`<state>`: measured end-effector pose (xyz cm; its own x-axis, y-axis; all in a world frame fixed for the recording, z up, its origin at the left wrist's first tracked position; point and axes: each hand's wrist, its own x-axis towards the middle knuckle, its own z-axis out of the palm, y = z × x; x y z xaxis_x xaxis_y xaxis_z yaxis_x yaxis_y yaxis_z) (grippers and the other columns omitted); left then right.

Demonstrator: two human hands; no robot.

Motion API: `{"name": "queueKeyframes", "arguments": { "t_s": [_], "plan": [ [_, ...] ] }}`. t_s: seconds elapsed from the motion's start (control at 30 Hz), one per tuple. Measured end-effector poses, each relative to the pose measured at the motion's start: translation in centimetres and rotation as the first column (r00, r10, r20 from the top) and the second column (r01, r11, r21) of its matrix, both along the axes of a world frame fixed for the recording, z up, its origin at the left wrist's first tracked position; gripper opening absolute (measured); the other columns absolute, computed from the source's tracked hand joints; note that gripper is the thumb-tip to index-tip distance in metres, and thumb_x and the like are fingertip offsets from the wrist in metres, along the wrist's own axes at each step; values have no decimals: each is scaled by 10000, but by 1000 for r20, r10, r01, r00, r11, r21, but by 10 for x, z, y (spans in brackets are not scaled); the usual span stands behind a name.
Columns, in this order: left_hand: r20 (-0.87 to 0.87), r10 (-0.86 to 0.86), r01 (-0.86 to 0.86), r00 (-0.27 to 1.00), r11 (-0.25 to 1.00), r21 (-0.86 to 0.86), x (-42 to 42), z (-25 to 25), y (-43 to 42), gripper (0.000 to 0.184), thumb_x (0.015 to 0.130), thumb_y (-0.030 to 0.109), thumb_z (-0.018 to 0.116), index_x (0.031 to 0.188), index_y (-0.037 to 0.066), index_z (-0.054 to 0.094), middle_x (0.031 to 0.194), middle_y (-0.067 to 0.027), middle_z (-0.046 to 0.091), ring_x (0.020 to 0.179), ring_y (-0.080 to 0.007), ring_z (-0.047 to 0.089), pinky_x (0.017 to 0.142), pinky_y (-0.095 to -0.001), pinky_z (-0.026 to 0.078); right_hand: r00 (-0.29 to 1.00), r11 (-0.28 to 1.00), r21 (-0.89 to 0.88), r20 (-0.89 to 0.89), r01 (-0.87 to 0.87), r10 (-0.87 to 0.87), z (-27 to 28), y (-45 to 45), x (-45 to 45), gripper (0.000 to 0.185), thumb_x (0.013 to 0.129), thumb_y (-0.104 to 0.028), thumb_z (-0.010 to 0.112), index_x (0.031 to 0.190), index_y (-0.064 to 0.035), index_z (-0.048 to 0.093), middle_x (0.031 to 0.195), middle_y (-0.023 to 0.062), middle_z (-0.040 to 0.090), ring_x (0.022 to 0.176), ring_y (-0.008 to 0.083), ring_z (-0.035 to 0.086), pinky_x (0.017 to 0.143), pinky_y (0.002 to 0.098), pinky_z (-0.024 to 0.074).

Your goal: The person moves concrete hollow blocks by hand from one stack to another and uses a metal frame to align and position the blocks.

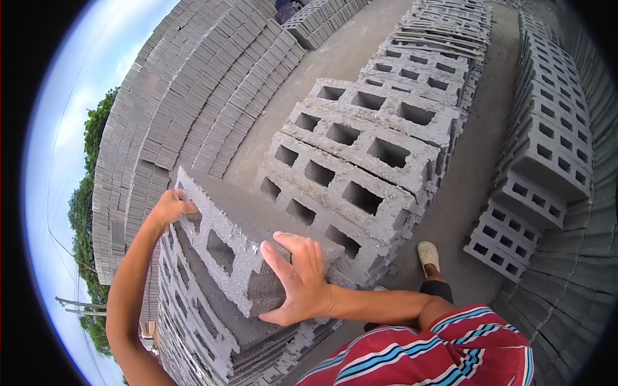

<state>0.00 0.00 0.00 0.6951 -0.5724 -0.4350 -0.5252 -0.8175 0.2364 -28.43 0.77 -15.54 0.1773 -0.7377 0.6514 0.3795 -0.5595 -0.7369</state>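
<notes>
Both hands have hold of a grey hollow concrete block (241,254), tilted, with its row of square holes facing left. My left hand (172,209) grips its far end, the thumb hooked at an end hole. At the near end, my right hand (301,276) is spread around the corner, with thumb below and fingers over the upper edge. Beneath the block is a stack of similar blocks (193,302), whose holed sides face left. Whether the held block still touches that stack I cannot tell.
A long row of hollow blocks (360,148) with holes upward runs away from me. High stacked walls of blocks (193,83) stand at the left. More blocks (508,231) line the right side beside grey ridged sheeting (566,283). My shoe (428,256) is on the dusty ground.
</notes>
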Motion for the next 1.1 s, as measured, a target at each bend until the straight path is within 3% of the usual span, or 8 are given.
{"name": "queueKeyframes", "arguments": {
  "t_s": [0.07, 0.1, 0.17, 0.33, 0.43, 0.77, 0.97, 1.1],
  "plan": [
    [17, 5, -7, 1000, 997, 80, 10, 23, 11, 247, 674, 69, 651, 893, -41, 617, 855, -111, 634, 782, -179, 583, 745, -283, 441, 1000, 999, 49, 5, -15, 15, 23, 19, 9, 1099, 391, -331, 793, 1362, -100, 332, 1165, 232, 397, 1019, 370, 431, 862, 447, 305],
    [33, -1, 2, 999, 1000, -29, 0, -22, -14, 251, 674, 63, 648, 897, -47, 614, 856, -110, 632, 786, -182, 582, 733, -286, 445, 1000, 998, -64, 8, -19, 19, -18, -28, -8, 1099, 392, -333, 792, 1362, -99, 332, 1161, 231, 397, 1019, 370, 431, 862, 447, 305],
    [71, -35, 33, 997, 999, 32, 11, -18, -14, 259, 673, 52, 641, 905, -59, 609, 857, -107, 627, 795, -188, 580, 709, -292, 451, 1000, 1000, -13, 23, -11, 11, -13, -23, -9, 1098, 394, -338, 792, 1362, -98, 331, 1153, 230, 399, 1018, 369, 431, 863, 448, 303],
    [184, 66, -98, 981, 980, 175, -79, 7, -61, 226, 687, 76, 540, 872, -24, 623, 824, -76, 608, 786, -184, 543, 706, -286, 412, 999, 999, 37, 41, 12, -14, 8, -49, -36, 1105, 401, -350, 785, 1371, -95, 321, 1136, 226, 403, 1004, 363, 435, 853, 448, 305],
    [44, -56, 47, 997, 984, 170, -61, 9, -74, 237, 701, 72, 524, 893, -15, 630, 828, -77, 614, 822, -196, 550, 745, -287, 412, 997, 998, -25, 56, 54, -52, 19, -71, -56, 1105, 399, -370, 768, 1373, -94, 325, 1120, 232, 409, 982, 357, 442, 833, 438, 311],
    [211, -308, 291, 928, 951, 108, -142, 27, -195, 183, 711, 124, 562, 826, -6, 620, 900, -92, 618, 937, -194, 527, 900, -295, 340, 932, 921, -158, 138, 355, -335, 11, -152, -101, 1101, 351, -337, 742, 1349, -75, 358, 1077, 210, 440, 910, 330, 454, 772, 416, 320],
    [80, -386, 388, 919, 921, -22, -166, -7, -240, 231, 732, 153, 647, 885, -20, 644, 874, -104, 637, 855, -206, 565, 816, -310, 405, 894, 873, -199, 154, 445, -421, -11, -195, -120, 1082, 345, -314, 723, 1312, 24, 374, 1018, 162, 475, 860, 276, 451, 737, 370, 333],
    [31, -422, 421, 906, 906, 33, -157, -16, -262, 297, 763, 196, 683, 964, -20, 649, 900, -86, 654, 812, -180, 589, 752, -313, 447, 909, 895, -166, 134, 414, -395, -20, -208, -128, 1119, 344, -306, 739, 1310, 88, 335, 1015, 159, 470, 875, 263, 445, 785, 364, 352]
  ]
}}
